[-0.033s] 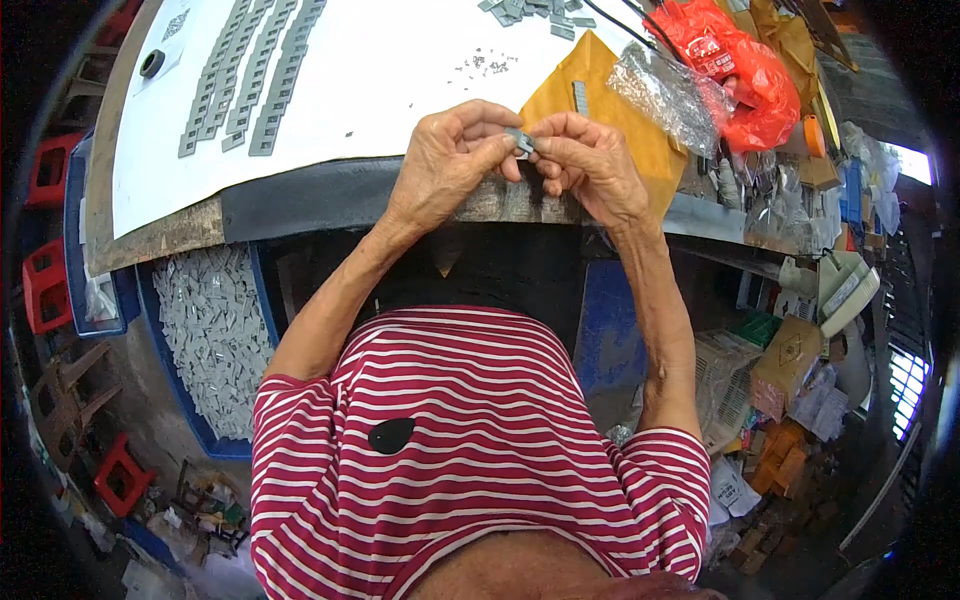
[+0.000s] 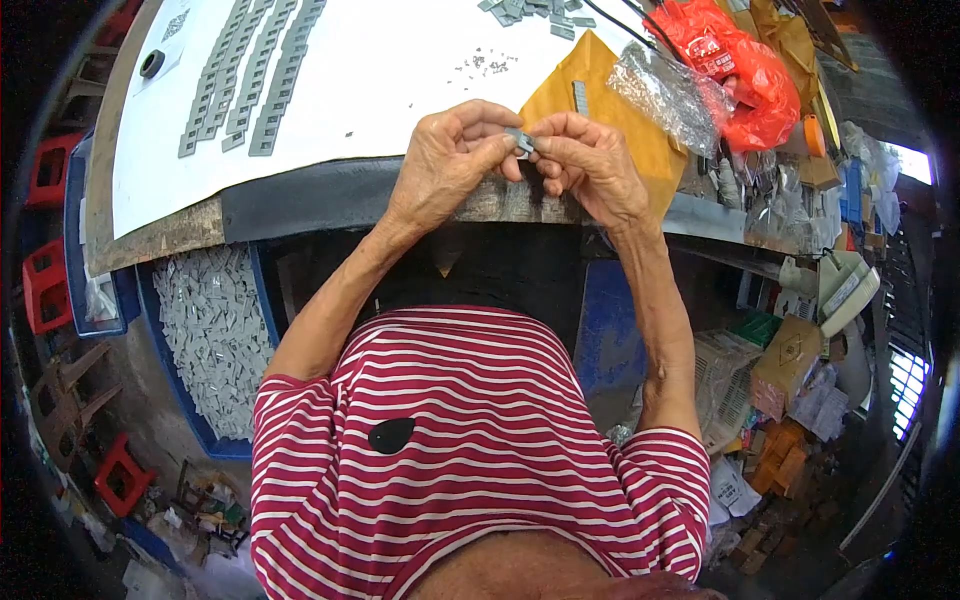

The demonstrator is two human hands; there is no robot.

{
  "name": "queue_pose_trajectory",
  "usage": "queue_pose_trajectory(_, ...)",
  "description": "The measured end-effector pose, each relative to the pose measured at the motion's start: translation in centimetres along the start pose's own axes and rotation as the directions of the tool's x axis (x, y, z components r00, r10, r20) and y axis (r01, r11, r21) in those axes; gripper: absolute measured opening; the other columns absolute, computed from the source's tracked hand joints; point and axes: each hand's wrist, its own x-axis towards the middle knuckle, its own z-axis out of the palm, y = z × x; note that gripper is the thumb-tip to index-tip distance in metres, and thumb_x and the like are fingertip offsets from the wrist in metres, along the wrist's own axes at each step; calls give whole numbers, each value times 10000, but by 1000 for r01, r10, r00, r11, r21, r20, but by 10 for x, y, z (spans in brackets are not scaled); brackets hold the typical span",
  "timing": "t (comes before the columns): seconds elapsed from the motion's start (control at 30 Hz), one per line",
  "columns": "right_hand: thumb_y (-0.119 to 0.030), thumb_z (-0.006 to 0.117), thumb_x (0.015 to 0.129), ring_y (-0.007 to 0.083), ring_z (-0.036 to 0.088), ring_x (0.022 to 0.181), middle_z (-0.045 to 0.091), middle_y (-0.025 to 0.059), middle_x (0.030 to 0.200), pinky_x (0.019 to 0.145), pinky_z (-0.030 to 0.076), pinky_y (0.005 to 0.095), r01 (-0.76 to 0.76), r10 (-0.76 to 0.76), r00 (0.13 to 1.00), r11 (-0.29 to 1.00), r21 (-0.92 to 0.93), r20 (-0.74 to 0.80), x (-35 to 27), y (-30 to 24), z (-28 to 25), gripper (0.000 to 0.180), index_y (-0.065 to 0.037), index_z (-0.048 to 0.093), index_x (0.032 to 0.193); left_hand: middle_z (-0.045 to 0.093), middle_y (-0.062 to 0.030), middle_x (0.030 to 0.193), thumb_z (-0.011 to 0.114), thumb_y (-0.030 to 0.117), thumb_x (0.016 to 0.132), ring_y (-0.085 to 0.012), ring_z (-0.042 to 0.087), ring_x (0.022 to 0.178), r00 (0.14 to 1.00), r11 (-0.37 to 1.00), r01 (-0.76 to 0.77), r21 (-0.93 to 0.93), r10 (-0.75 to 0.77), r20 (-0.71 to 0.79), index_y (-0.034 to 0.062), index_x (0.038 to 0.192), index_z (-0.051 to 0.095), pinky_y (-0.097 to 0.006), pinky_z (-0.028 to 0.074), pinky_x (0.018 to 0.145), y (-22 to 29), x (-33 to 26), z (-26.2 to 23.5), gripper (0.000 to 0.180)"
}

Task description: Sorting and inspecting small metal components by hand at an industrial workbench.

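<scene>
My left hand (image 2: pixel 450 165) and my right hand (image 2: pixel 592 165) meet above the front edge of the table (image 2: pixel 300 205). Between their fingertips they pinch one small flat grey piece (image 2: pixel 520 140). Both thumbs and forefingers close on it, so most of the piece is hidden. Under the hands lie a white sheet (image 2: pixel 400 90) and a yellow envelope (image 2: pixel 640 150). A single grey strip (image 2: pixel 579 97) rests on the envelope just beyond my right hand.
Several rows of grey pieces (image 2: pixel 245 80) lie on the sheet at the left, with tiny loose bits (image 2: pixel 482 65) and a grey pile (image 2: pixel 530 12) farther back. A clear bag (image 2: pixel 670 95) and a red bag (image 2: pixel 735 60) sit right. A blue bin (image 2: pixel 205 335) of grey pieces stands below left.
</scene>
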Motion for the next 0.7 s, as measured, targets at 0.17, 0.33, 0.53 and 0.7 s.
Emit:
queue_pose_trajectory(0.17, -79, 589, 812, 63, 511, 572, 562, 41, 713, 465, 446, 179, 6, -6, 1000, 1000, 19, -17, -1, -1, 4, 156, 31, 572, 921, 614, -83, 728, 535, 53, 835, -103, 606, 639, 1000, 998, -5, -63, 5, -1, -73, 1007, 542, -181, 494, 589, -2, 1, 2, 213)
queue_pose_trajectory(0.33, -81, 589, 809, 63, 506, 563, 560, 40, 700, 459, 436, 178, 36, -38, 998, 999, -33, -54, -2, -1, 4, 144, 32, 580, 899, 616, -85, 729, 534, 48, 831, -104, 607, 639, 1000, 998, 3, -55, -3, 6, -75, 1002, 544, -182, 492, 587, 0, 1, 2, 211)
queue_pose_trajectory(0.53, -35, 575, 777, 50, 461, 469, 543, 34, 613, 391, 381, 172, 69, -83, 988, 992, -108, -130, -2, -6, 12, 97, 50, 582, 822, 619, -80, 720, 532, 43, 826, -96, 603, 632, 999, 999, 6, -35, -4, 38, -67, 994, 550, -191, 493, 587, -2, 2, 0, 202)
queue_pose_trajectory(0.7, -34, 568, 769, 42, 441, 455, 538, 26, 600, 365, 344, 169, 95, -110, 989, 984, -151, -96, 1, -8, 11, 76, 39, 579, 787, 621, -86, 710, 545, 42, 811, -90, 600, 622, 997, 983, -44, 178, 32, 67, -44, 977, 564, -207, 494, 589, 1, 2, -5, 187)
